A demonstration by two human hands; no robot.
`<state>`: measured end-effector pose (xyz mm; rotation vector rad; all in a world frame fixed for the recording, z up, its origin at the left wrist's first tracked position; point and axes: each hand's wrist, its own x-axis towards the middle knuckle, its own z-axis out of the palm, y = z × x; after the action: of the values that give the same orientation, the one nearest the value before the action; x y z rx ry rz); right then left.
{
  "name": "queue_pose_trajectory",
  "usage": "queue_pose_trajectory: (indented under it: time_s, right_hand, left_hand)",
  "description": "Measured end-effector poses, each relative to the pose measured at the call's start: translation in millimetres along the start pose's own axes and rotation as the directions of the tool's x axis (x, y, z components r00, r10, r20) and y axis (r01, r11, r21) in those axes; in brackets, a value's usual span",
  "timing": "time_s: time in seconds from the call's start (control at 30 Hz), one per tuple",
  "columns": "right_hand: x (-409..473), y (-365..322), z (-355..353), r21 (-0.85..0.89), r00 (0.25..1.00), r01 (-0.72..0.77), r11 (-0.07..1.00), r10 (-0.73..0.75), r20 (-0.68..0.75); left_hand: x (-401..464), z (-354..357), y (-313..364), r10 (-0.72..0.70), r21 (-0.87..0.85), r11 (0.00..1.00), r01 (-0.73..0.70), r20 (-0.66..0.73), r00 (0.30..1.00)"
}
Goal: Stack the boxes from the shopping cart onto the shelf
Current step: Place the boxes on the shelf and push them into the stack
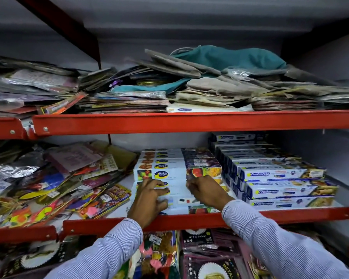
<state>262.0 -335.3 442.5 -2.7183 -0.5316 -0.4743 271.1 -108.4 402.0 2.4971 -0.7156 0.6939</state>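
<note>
A stack of long white wrap boxes (163, 168) with fruit pictures lies on the middle red shelf (280, 215). My left hand (149, 200) rests with spread fingers on the front faces of the lower boxes at the stack's left end. My right hand (207, 191) presses against the boxes near the stack's right end, fingers curled on a box front. Whether either hand truly grips a box is unclear. The shopping cart is out of view.
Blue and white Freshwrapp boxes (280, 178) are stacked to the right. Loose foil balloon packets (54, 182) crowd the shelf's left. The upper shelf (169, 121) carries cloth bags and flat packets. Balloon packs (199, 256) sit below.
</note>
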Motion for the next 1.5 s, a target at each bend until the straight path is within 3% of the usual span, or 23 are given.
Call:
queue_pose_trajectory:
  time_s: [0.13, 0.3, 0.7, 1.2, 1.37, 1.5]
  right_hand:
    - [-18, -1, 11, 0.006, 0.998, 0.024, 1.000, -0.024, -0.064]
    - [-29, 9, 25, -0.134, 0.999, 0.028, 0.991, -0.030, -0.010]
    - [-27, 11, 20, -0.011, 0.999, -0.026, 1.000, 0.025, -0.040]
    - [-28, 3, 18, -0.011, 0.997, -0.081, 0.997, 0.081, -0.005]
    - [-27, -1, 16, -0.106, 0.996, -0.069, 0.992, 0.075, 0.053]
    - [-46, -13, 20, -0.192, 0.994, -0.080, 0.978, 0.091, 0.054]
  left_hand:
    - [-8, 7, -1, -0.009, 0.050, 0.999, 0.007, 0.047, 0.999]
    - [-15, 13, -2, 0.007, 0.188, 0.982, -0.014, 0.038, 0.999]
    - [-9, 13, -8, -0.014, 0.154, 0.988, 0.004, 0.067, 0.998]
    - [-9, 11, -8, -0.029, 0.155, 0.988, 0.016, 0.083, 0.996]
    - [-14, 4, -2, 0.004, 0.267, 0.963, -0.035, 0.115, 0.993]
    - [-39, -12, 7, 0.102, 0.321, 0.941, -0.108, 0.034, 0.994]
